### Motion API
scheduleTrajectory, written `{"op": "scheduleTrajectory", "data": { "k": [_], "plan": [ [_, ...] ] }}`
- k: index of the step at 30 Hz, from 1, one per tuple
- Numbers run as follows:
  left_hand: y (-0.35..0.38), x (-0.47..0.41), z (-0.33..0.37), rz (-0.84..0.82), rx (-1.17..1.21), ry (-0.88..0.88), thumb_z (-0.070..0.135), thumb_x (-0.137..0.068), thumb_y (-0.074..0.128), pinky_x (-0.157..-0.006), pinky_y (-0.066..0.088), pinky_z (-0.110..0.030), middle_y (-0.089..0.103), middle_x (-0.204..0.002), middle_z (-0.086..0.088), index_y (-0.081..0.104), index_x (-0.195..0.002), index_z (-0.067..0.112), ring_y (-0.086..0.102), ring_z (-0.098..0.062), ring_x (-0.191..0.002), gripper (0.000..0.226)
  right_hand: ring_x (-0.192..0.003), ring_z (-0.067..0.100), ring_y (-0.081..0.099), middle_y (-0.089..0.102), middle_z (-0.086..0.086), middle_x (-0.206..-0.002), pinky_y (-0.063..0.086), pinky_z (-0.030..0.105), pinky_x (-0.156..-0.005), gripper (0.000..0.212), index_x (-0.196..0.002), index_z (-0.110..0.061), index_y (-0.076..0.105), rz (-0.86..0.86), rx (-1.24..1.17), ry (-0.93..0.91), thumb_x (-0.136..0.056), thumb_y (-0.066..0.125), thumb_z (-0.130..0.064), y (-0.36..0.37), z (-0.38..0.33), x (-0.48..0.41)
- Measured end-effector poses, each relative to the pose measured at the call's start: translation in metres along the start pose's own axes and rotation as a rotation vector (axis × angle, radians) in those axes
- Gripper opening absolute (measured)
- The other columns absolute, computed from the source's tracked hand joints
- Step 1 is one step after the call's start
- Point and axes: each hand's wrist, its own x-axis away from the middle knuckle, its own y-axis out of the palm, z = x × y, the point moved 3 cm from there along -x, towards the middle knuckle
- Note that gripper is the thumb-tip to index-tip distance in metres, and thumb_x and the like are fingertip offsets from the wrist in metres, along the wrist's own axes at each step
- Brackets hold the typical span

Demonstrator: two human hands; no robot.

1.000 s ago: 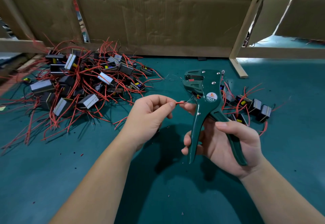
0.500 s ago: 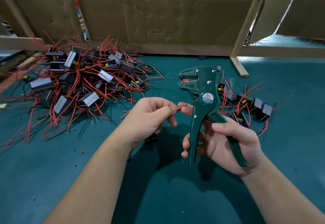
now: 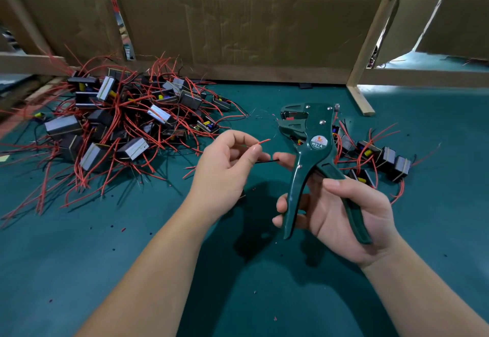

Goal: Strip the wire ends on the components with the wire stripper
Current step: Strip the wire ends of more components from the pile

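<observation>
Red wire end is pinched in left hand fingertips above green mat; wire stripper is gripped by its handles in right hand, head up, just right of the wire; component pile is seen at left

There is only one view, from a wide-angle camera worn on the person's head. It faces forward and down, very near to the left hand and the right hand, over the green desk, up to the cardboard wall behind.
</observation>
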Motion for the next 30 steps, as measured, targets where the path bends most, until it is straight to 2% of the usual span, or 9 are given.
{"op": "scheduleTrajectory", "data": {
  "k": [4,8,13,16,18,20,21,25,30],
  "plan": [
    [-0.003,-0.001,-0.001,-0.025,-0.034,-0.032,0.013,-0.086,0.067,-0.052,0.039,-0.006,0.072,-0.072,0.003,0.062,-0.094,0.018,0.057,0.005,-0.054,0.010,-0.082,0.037,0.063,0.064,0.016,-0.108,0.053,0.053,-0.076,0.084,-0.138,0.001,0.045,-0.019,-0.015,0.004,-0.065,0.079,-0.020,0.002,0.000,0.000],
    [-0.001,-0.001,0.000,-0.053,-0.062,-0.017,0.007,-0.083,0.071,-0.049,0.035,-0.005,0.065,-0.059,0.012,0.069,-0.077,0.014,0.050,0.007,-0.048,0.009,-0.082,0.037,0.063,0.063,0.018,-0.102,0.053,0.053,-0.077,0.087,-0.140,-0.003,0.044,-0.002,0.003,0.010,-0.063,0.080,-0.021,0.000,0.000,0.000],
    [-0.006,-0.003,0.002,0.050,-0.070,-0.012,0.009,-0.082,0.071,-0.052,0.038,-0.011,0.062,-0.060,0.012,0.070,-0.074,0.017,0.048,0.002,-0.051,0.011,-0.081,0.037,0.063,0.062,0.014,-0.107,0.053,0.052,-0.074,0.094,-0.141,-0.004,0.043,0.055,0.020,-0.049,-0.057,0.083,-0.021,-0.003,-0.003,-0.001],
    [-0.010,-0.005,0.004,0.106,-0.056,-0.008,0.008,-0.084,0.069,-0.046,0.033,-0.010,0.055,-0.051,0.017,0.067,-0.072,0.019,0.040,0.004,-0.044,0.017,-0.080,0.036,0.064,0.063,0.014,-0.104,0.054,0.050,-0.073,0.098,-0.139,-0.004,0.045,0.115,0.028,-0.085,-0.052,0.085,-0.022,-0.007,-0.005,0.000],
    [-0.014,-0.006,0.006,0.135,-0.022,-0.004,0.006,-0.085,0.068,-0.045,0.033,-0.008,0.052,-0.048,0.018,0.066,-0.073,0.018,0.040,0.004,-0.041,0.017,-0.079,0.035,0.064,0.061,0.016,-0.113,0.055,0.049,-0.072,0.098,-0.139,-0.003,0.044,0.129,0.028,-0.078,-0.052,0.084,-0.022,-0.009,-0.006,0.001],
    [-0.017,-0.006,0.007,0.157,0.020,0.000,0.006,-0.085,0.068,-0.047,0.034,-0.006,0.054,-0.050,0.018,0.066,-0.075,0.017,0.042,0.005,-0.042,0.015,-0.079,0.035,0.063,0.055,0.017,-0.130,0.054,0.051,-0.072,0.093,-0.138,-0.001,0.044,0.096,0.016,-0.019,-0.056,0.083,-0.022,-0.009,-0.005,0.002],
    [-0.018,-0.006,0.007,0.167,0.033,-0.001,0.006,-0.085,0.068,-0.047,0.034,-0.006,0.055,-0.051,0.018,0.066,-0.075,0.017,0.042,0.005,-0.043,0.014,-0.079,0.036,0.063,0.055,0.019,-0.130,0.053,0.051,-0.072,0.088,-0.136,0.000,0.046,0.061,0.005,0.028,-0.059,0.081,-0.022,-0.008,-0.003,0.002],
    [-0.022,-0.007,0.008,0.189,0.050,0.004,0.009,-0.085,0.068,-0.047,0.035,-0.009,0.054,-0.053,0.018,0.068,-0.078,0.017,0.042,0.004,-0.046,0.011,-0.083,0.038,0.062,0.062,0.024,-0.109,0.051,0.054,-0.077,0.074,-0.135,0.002,0.046,-0.093,-0.017,0.182,-0.070,0.075,-0.020,-0.004,0.007,0.004],
    [-0.022,-0.007,0.013,0.168,0.049,0.042,0.007,-0.088,0.064,-0.056,0.036,-0.009,0.054,-0.055,0.018,0.069,-0.083,0.014,0.043,0.003,-0.051,0.010,-0.088,0.038,0.061,0.060,0.022,-0.110,0.049,0.054,-0.082,0.069,-0.139,0.003,0.039,-0.183,-0.057,0.239,-0.080,0.066,-0.018,0.002,0.014,0.004]
  ]
}}
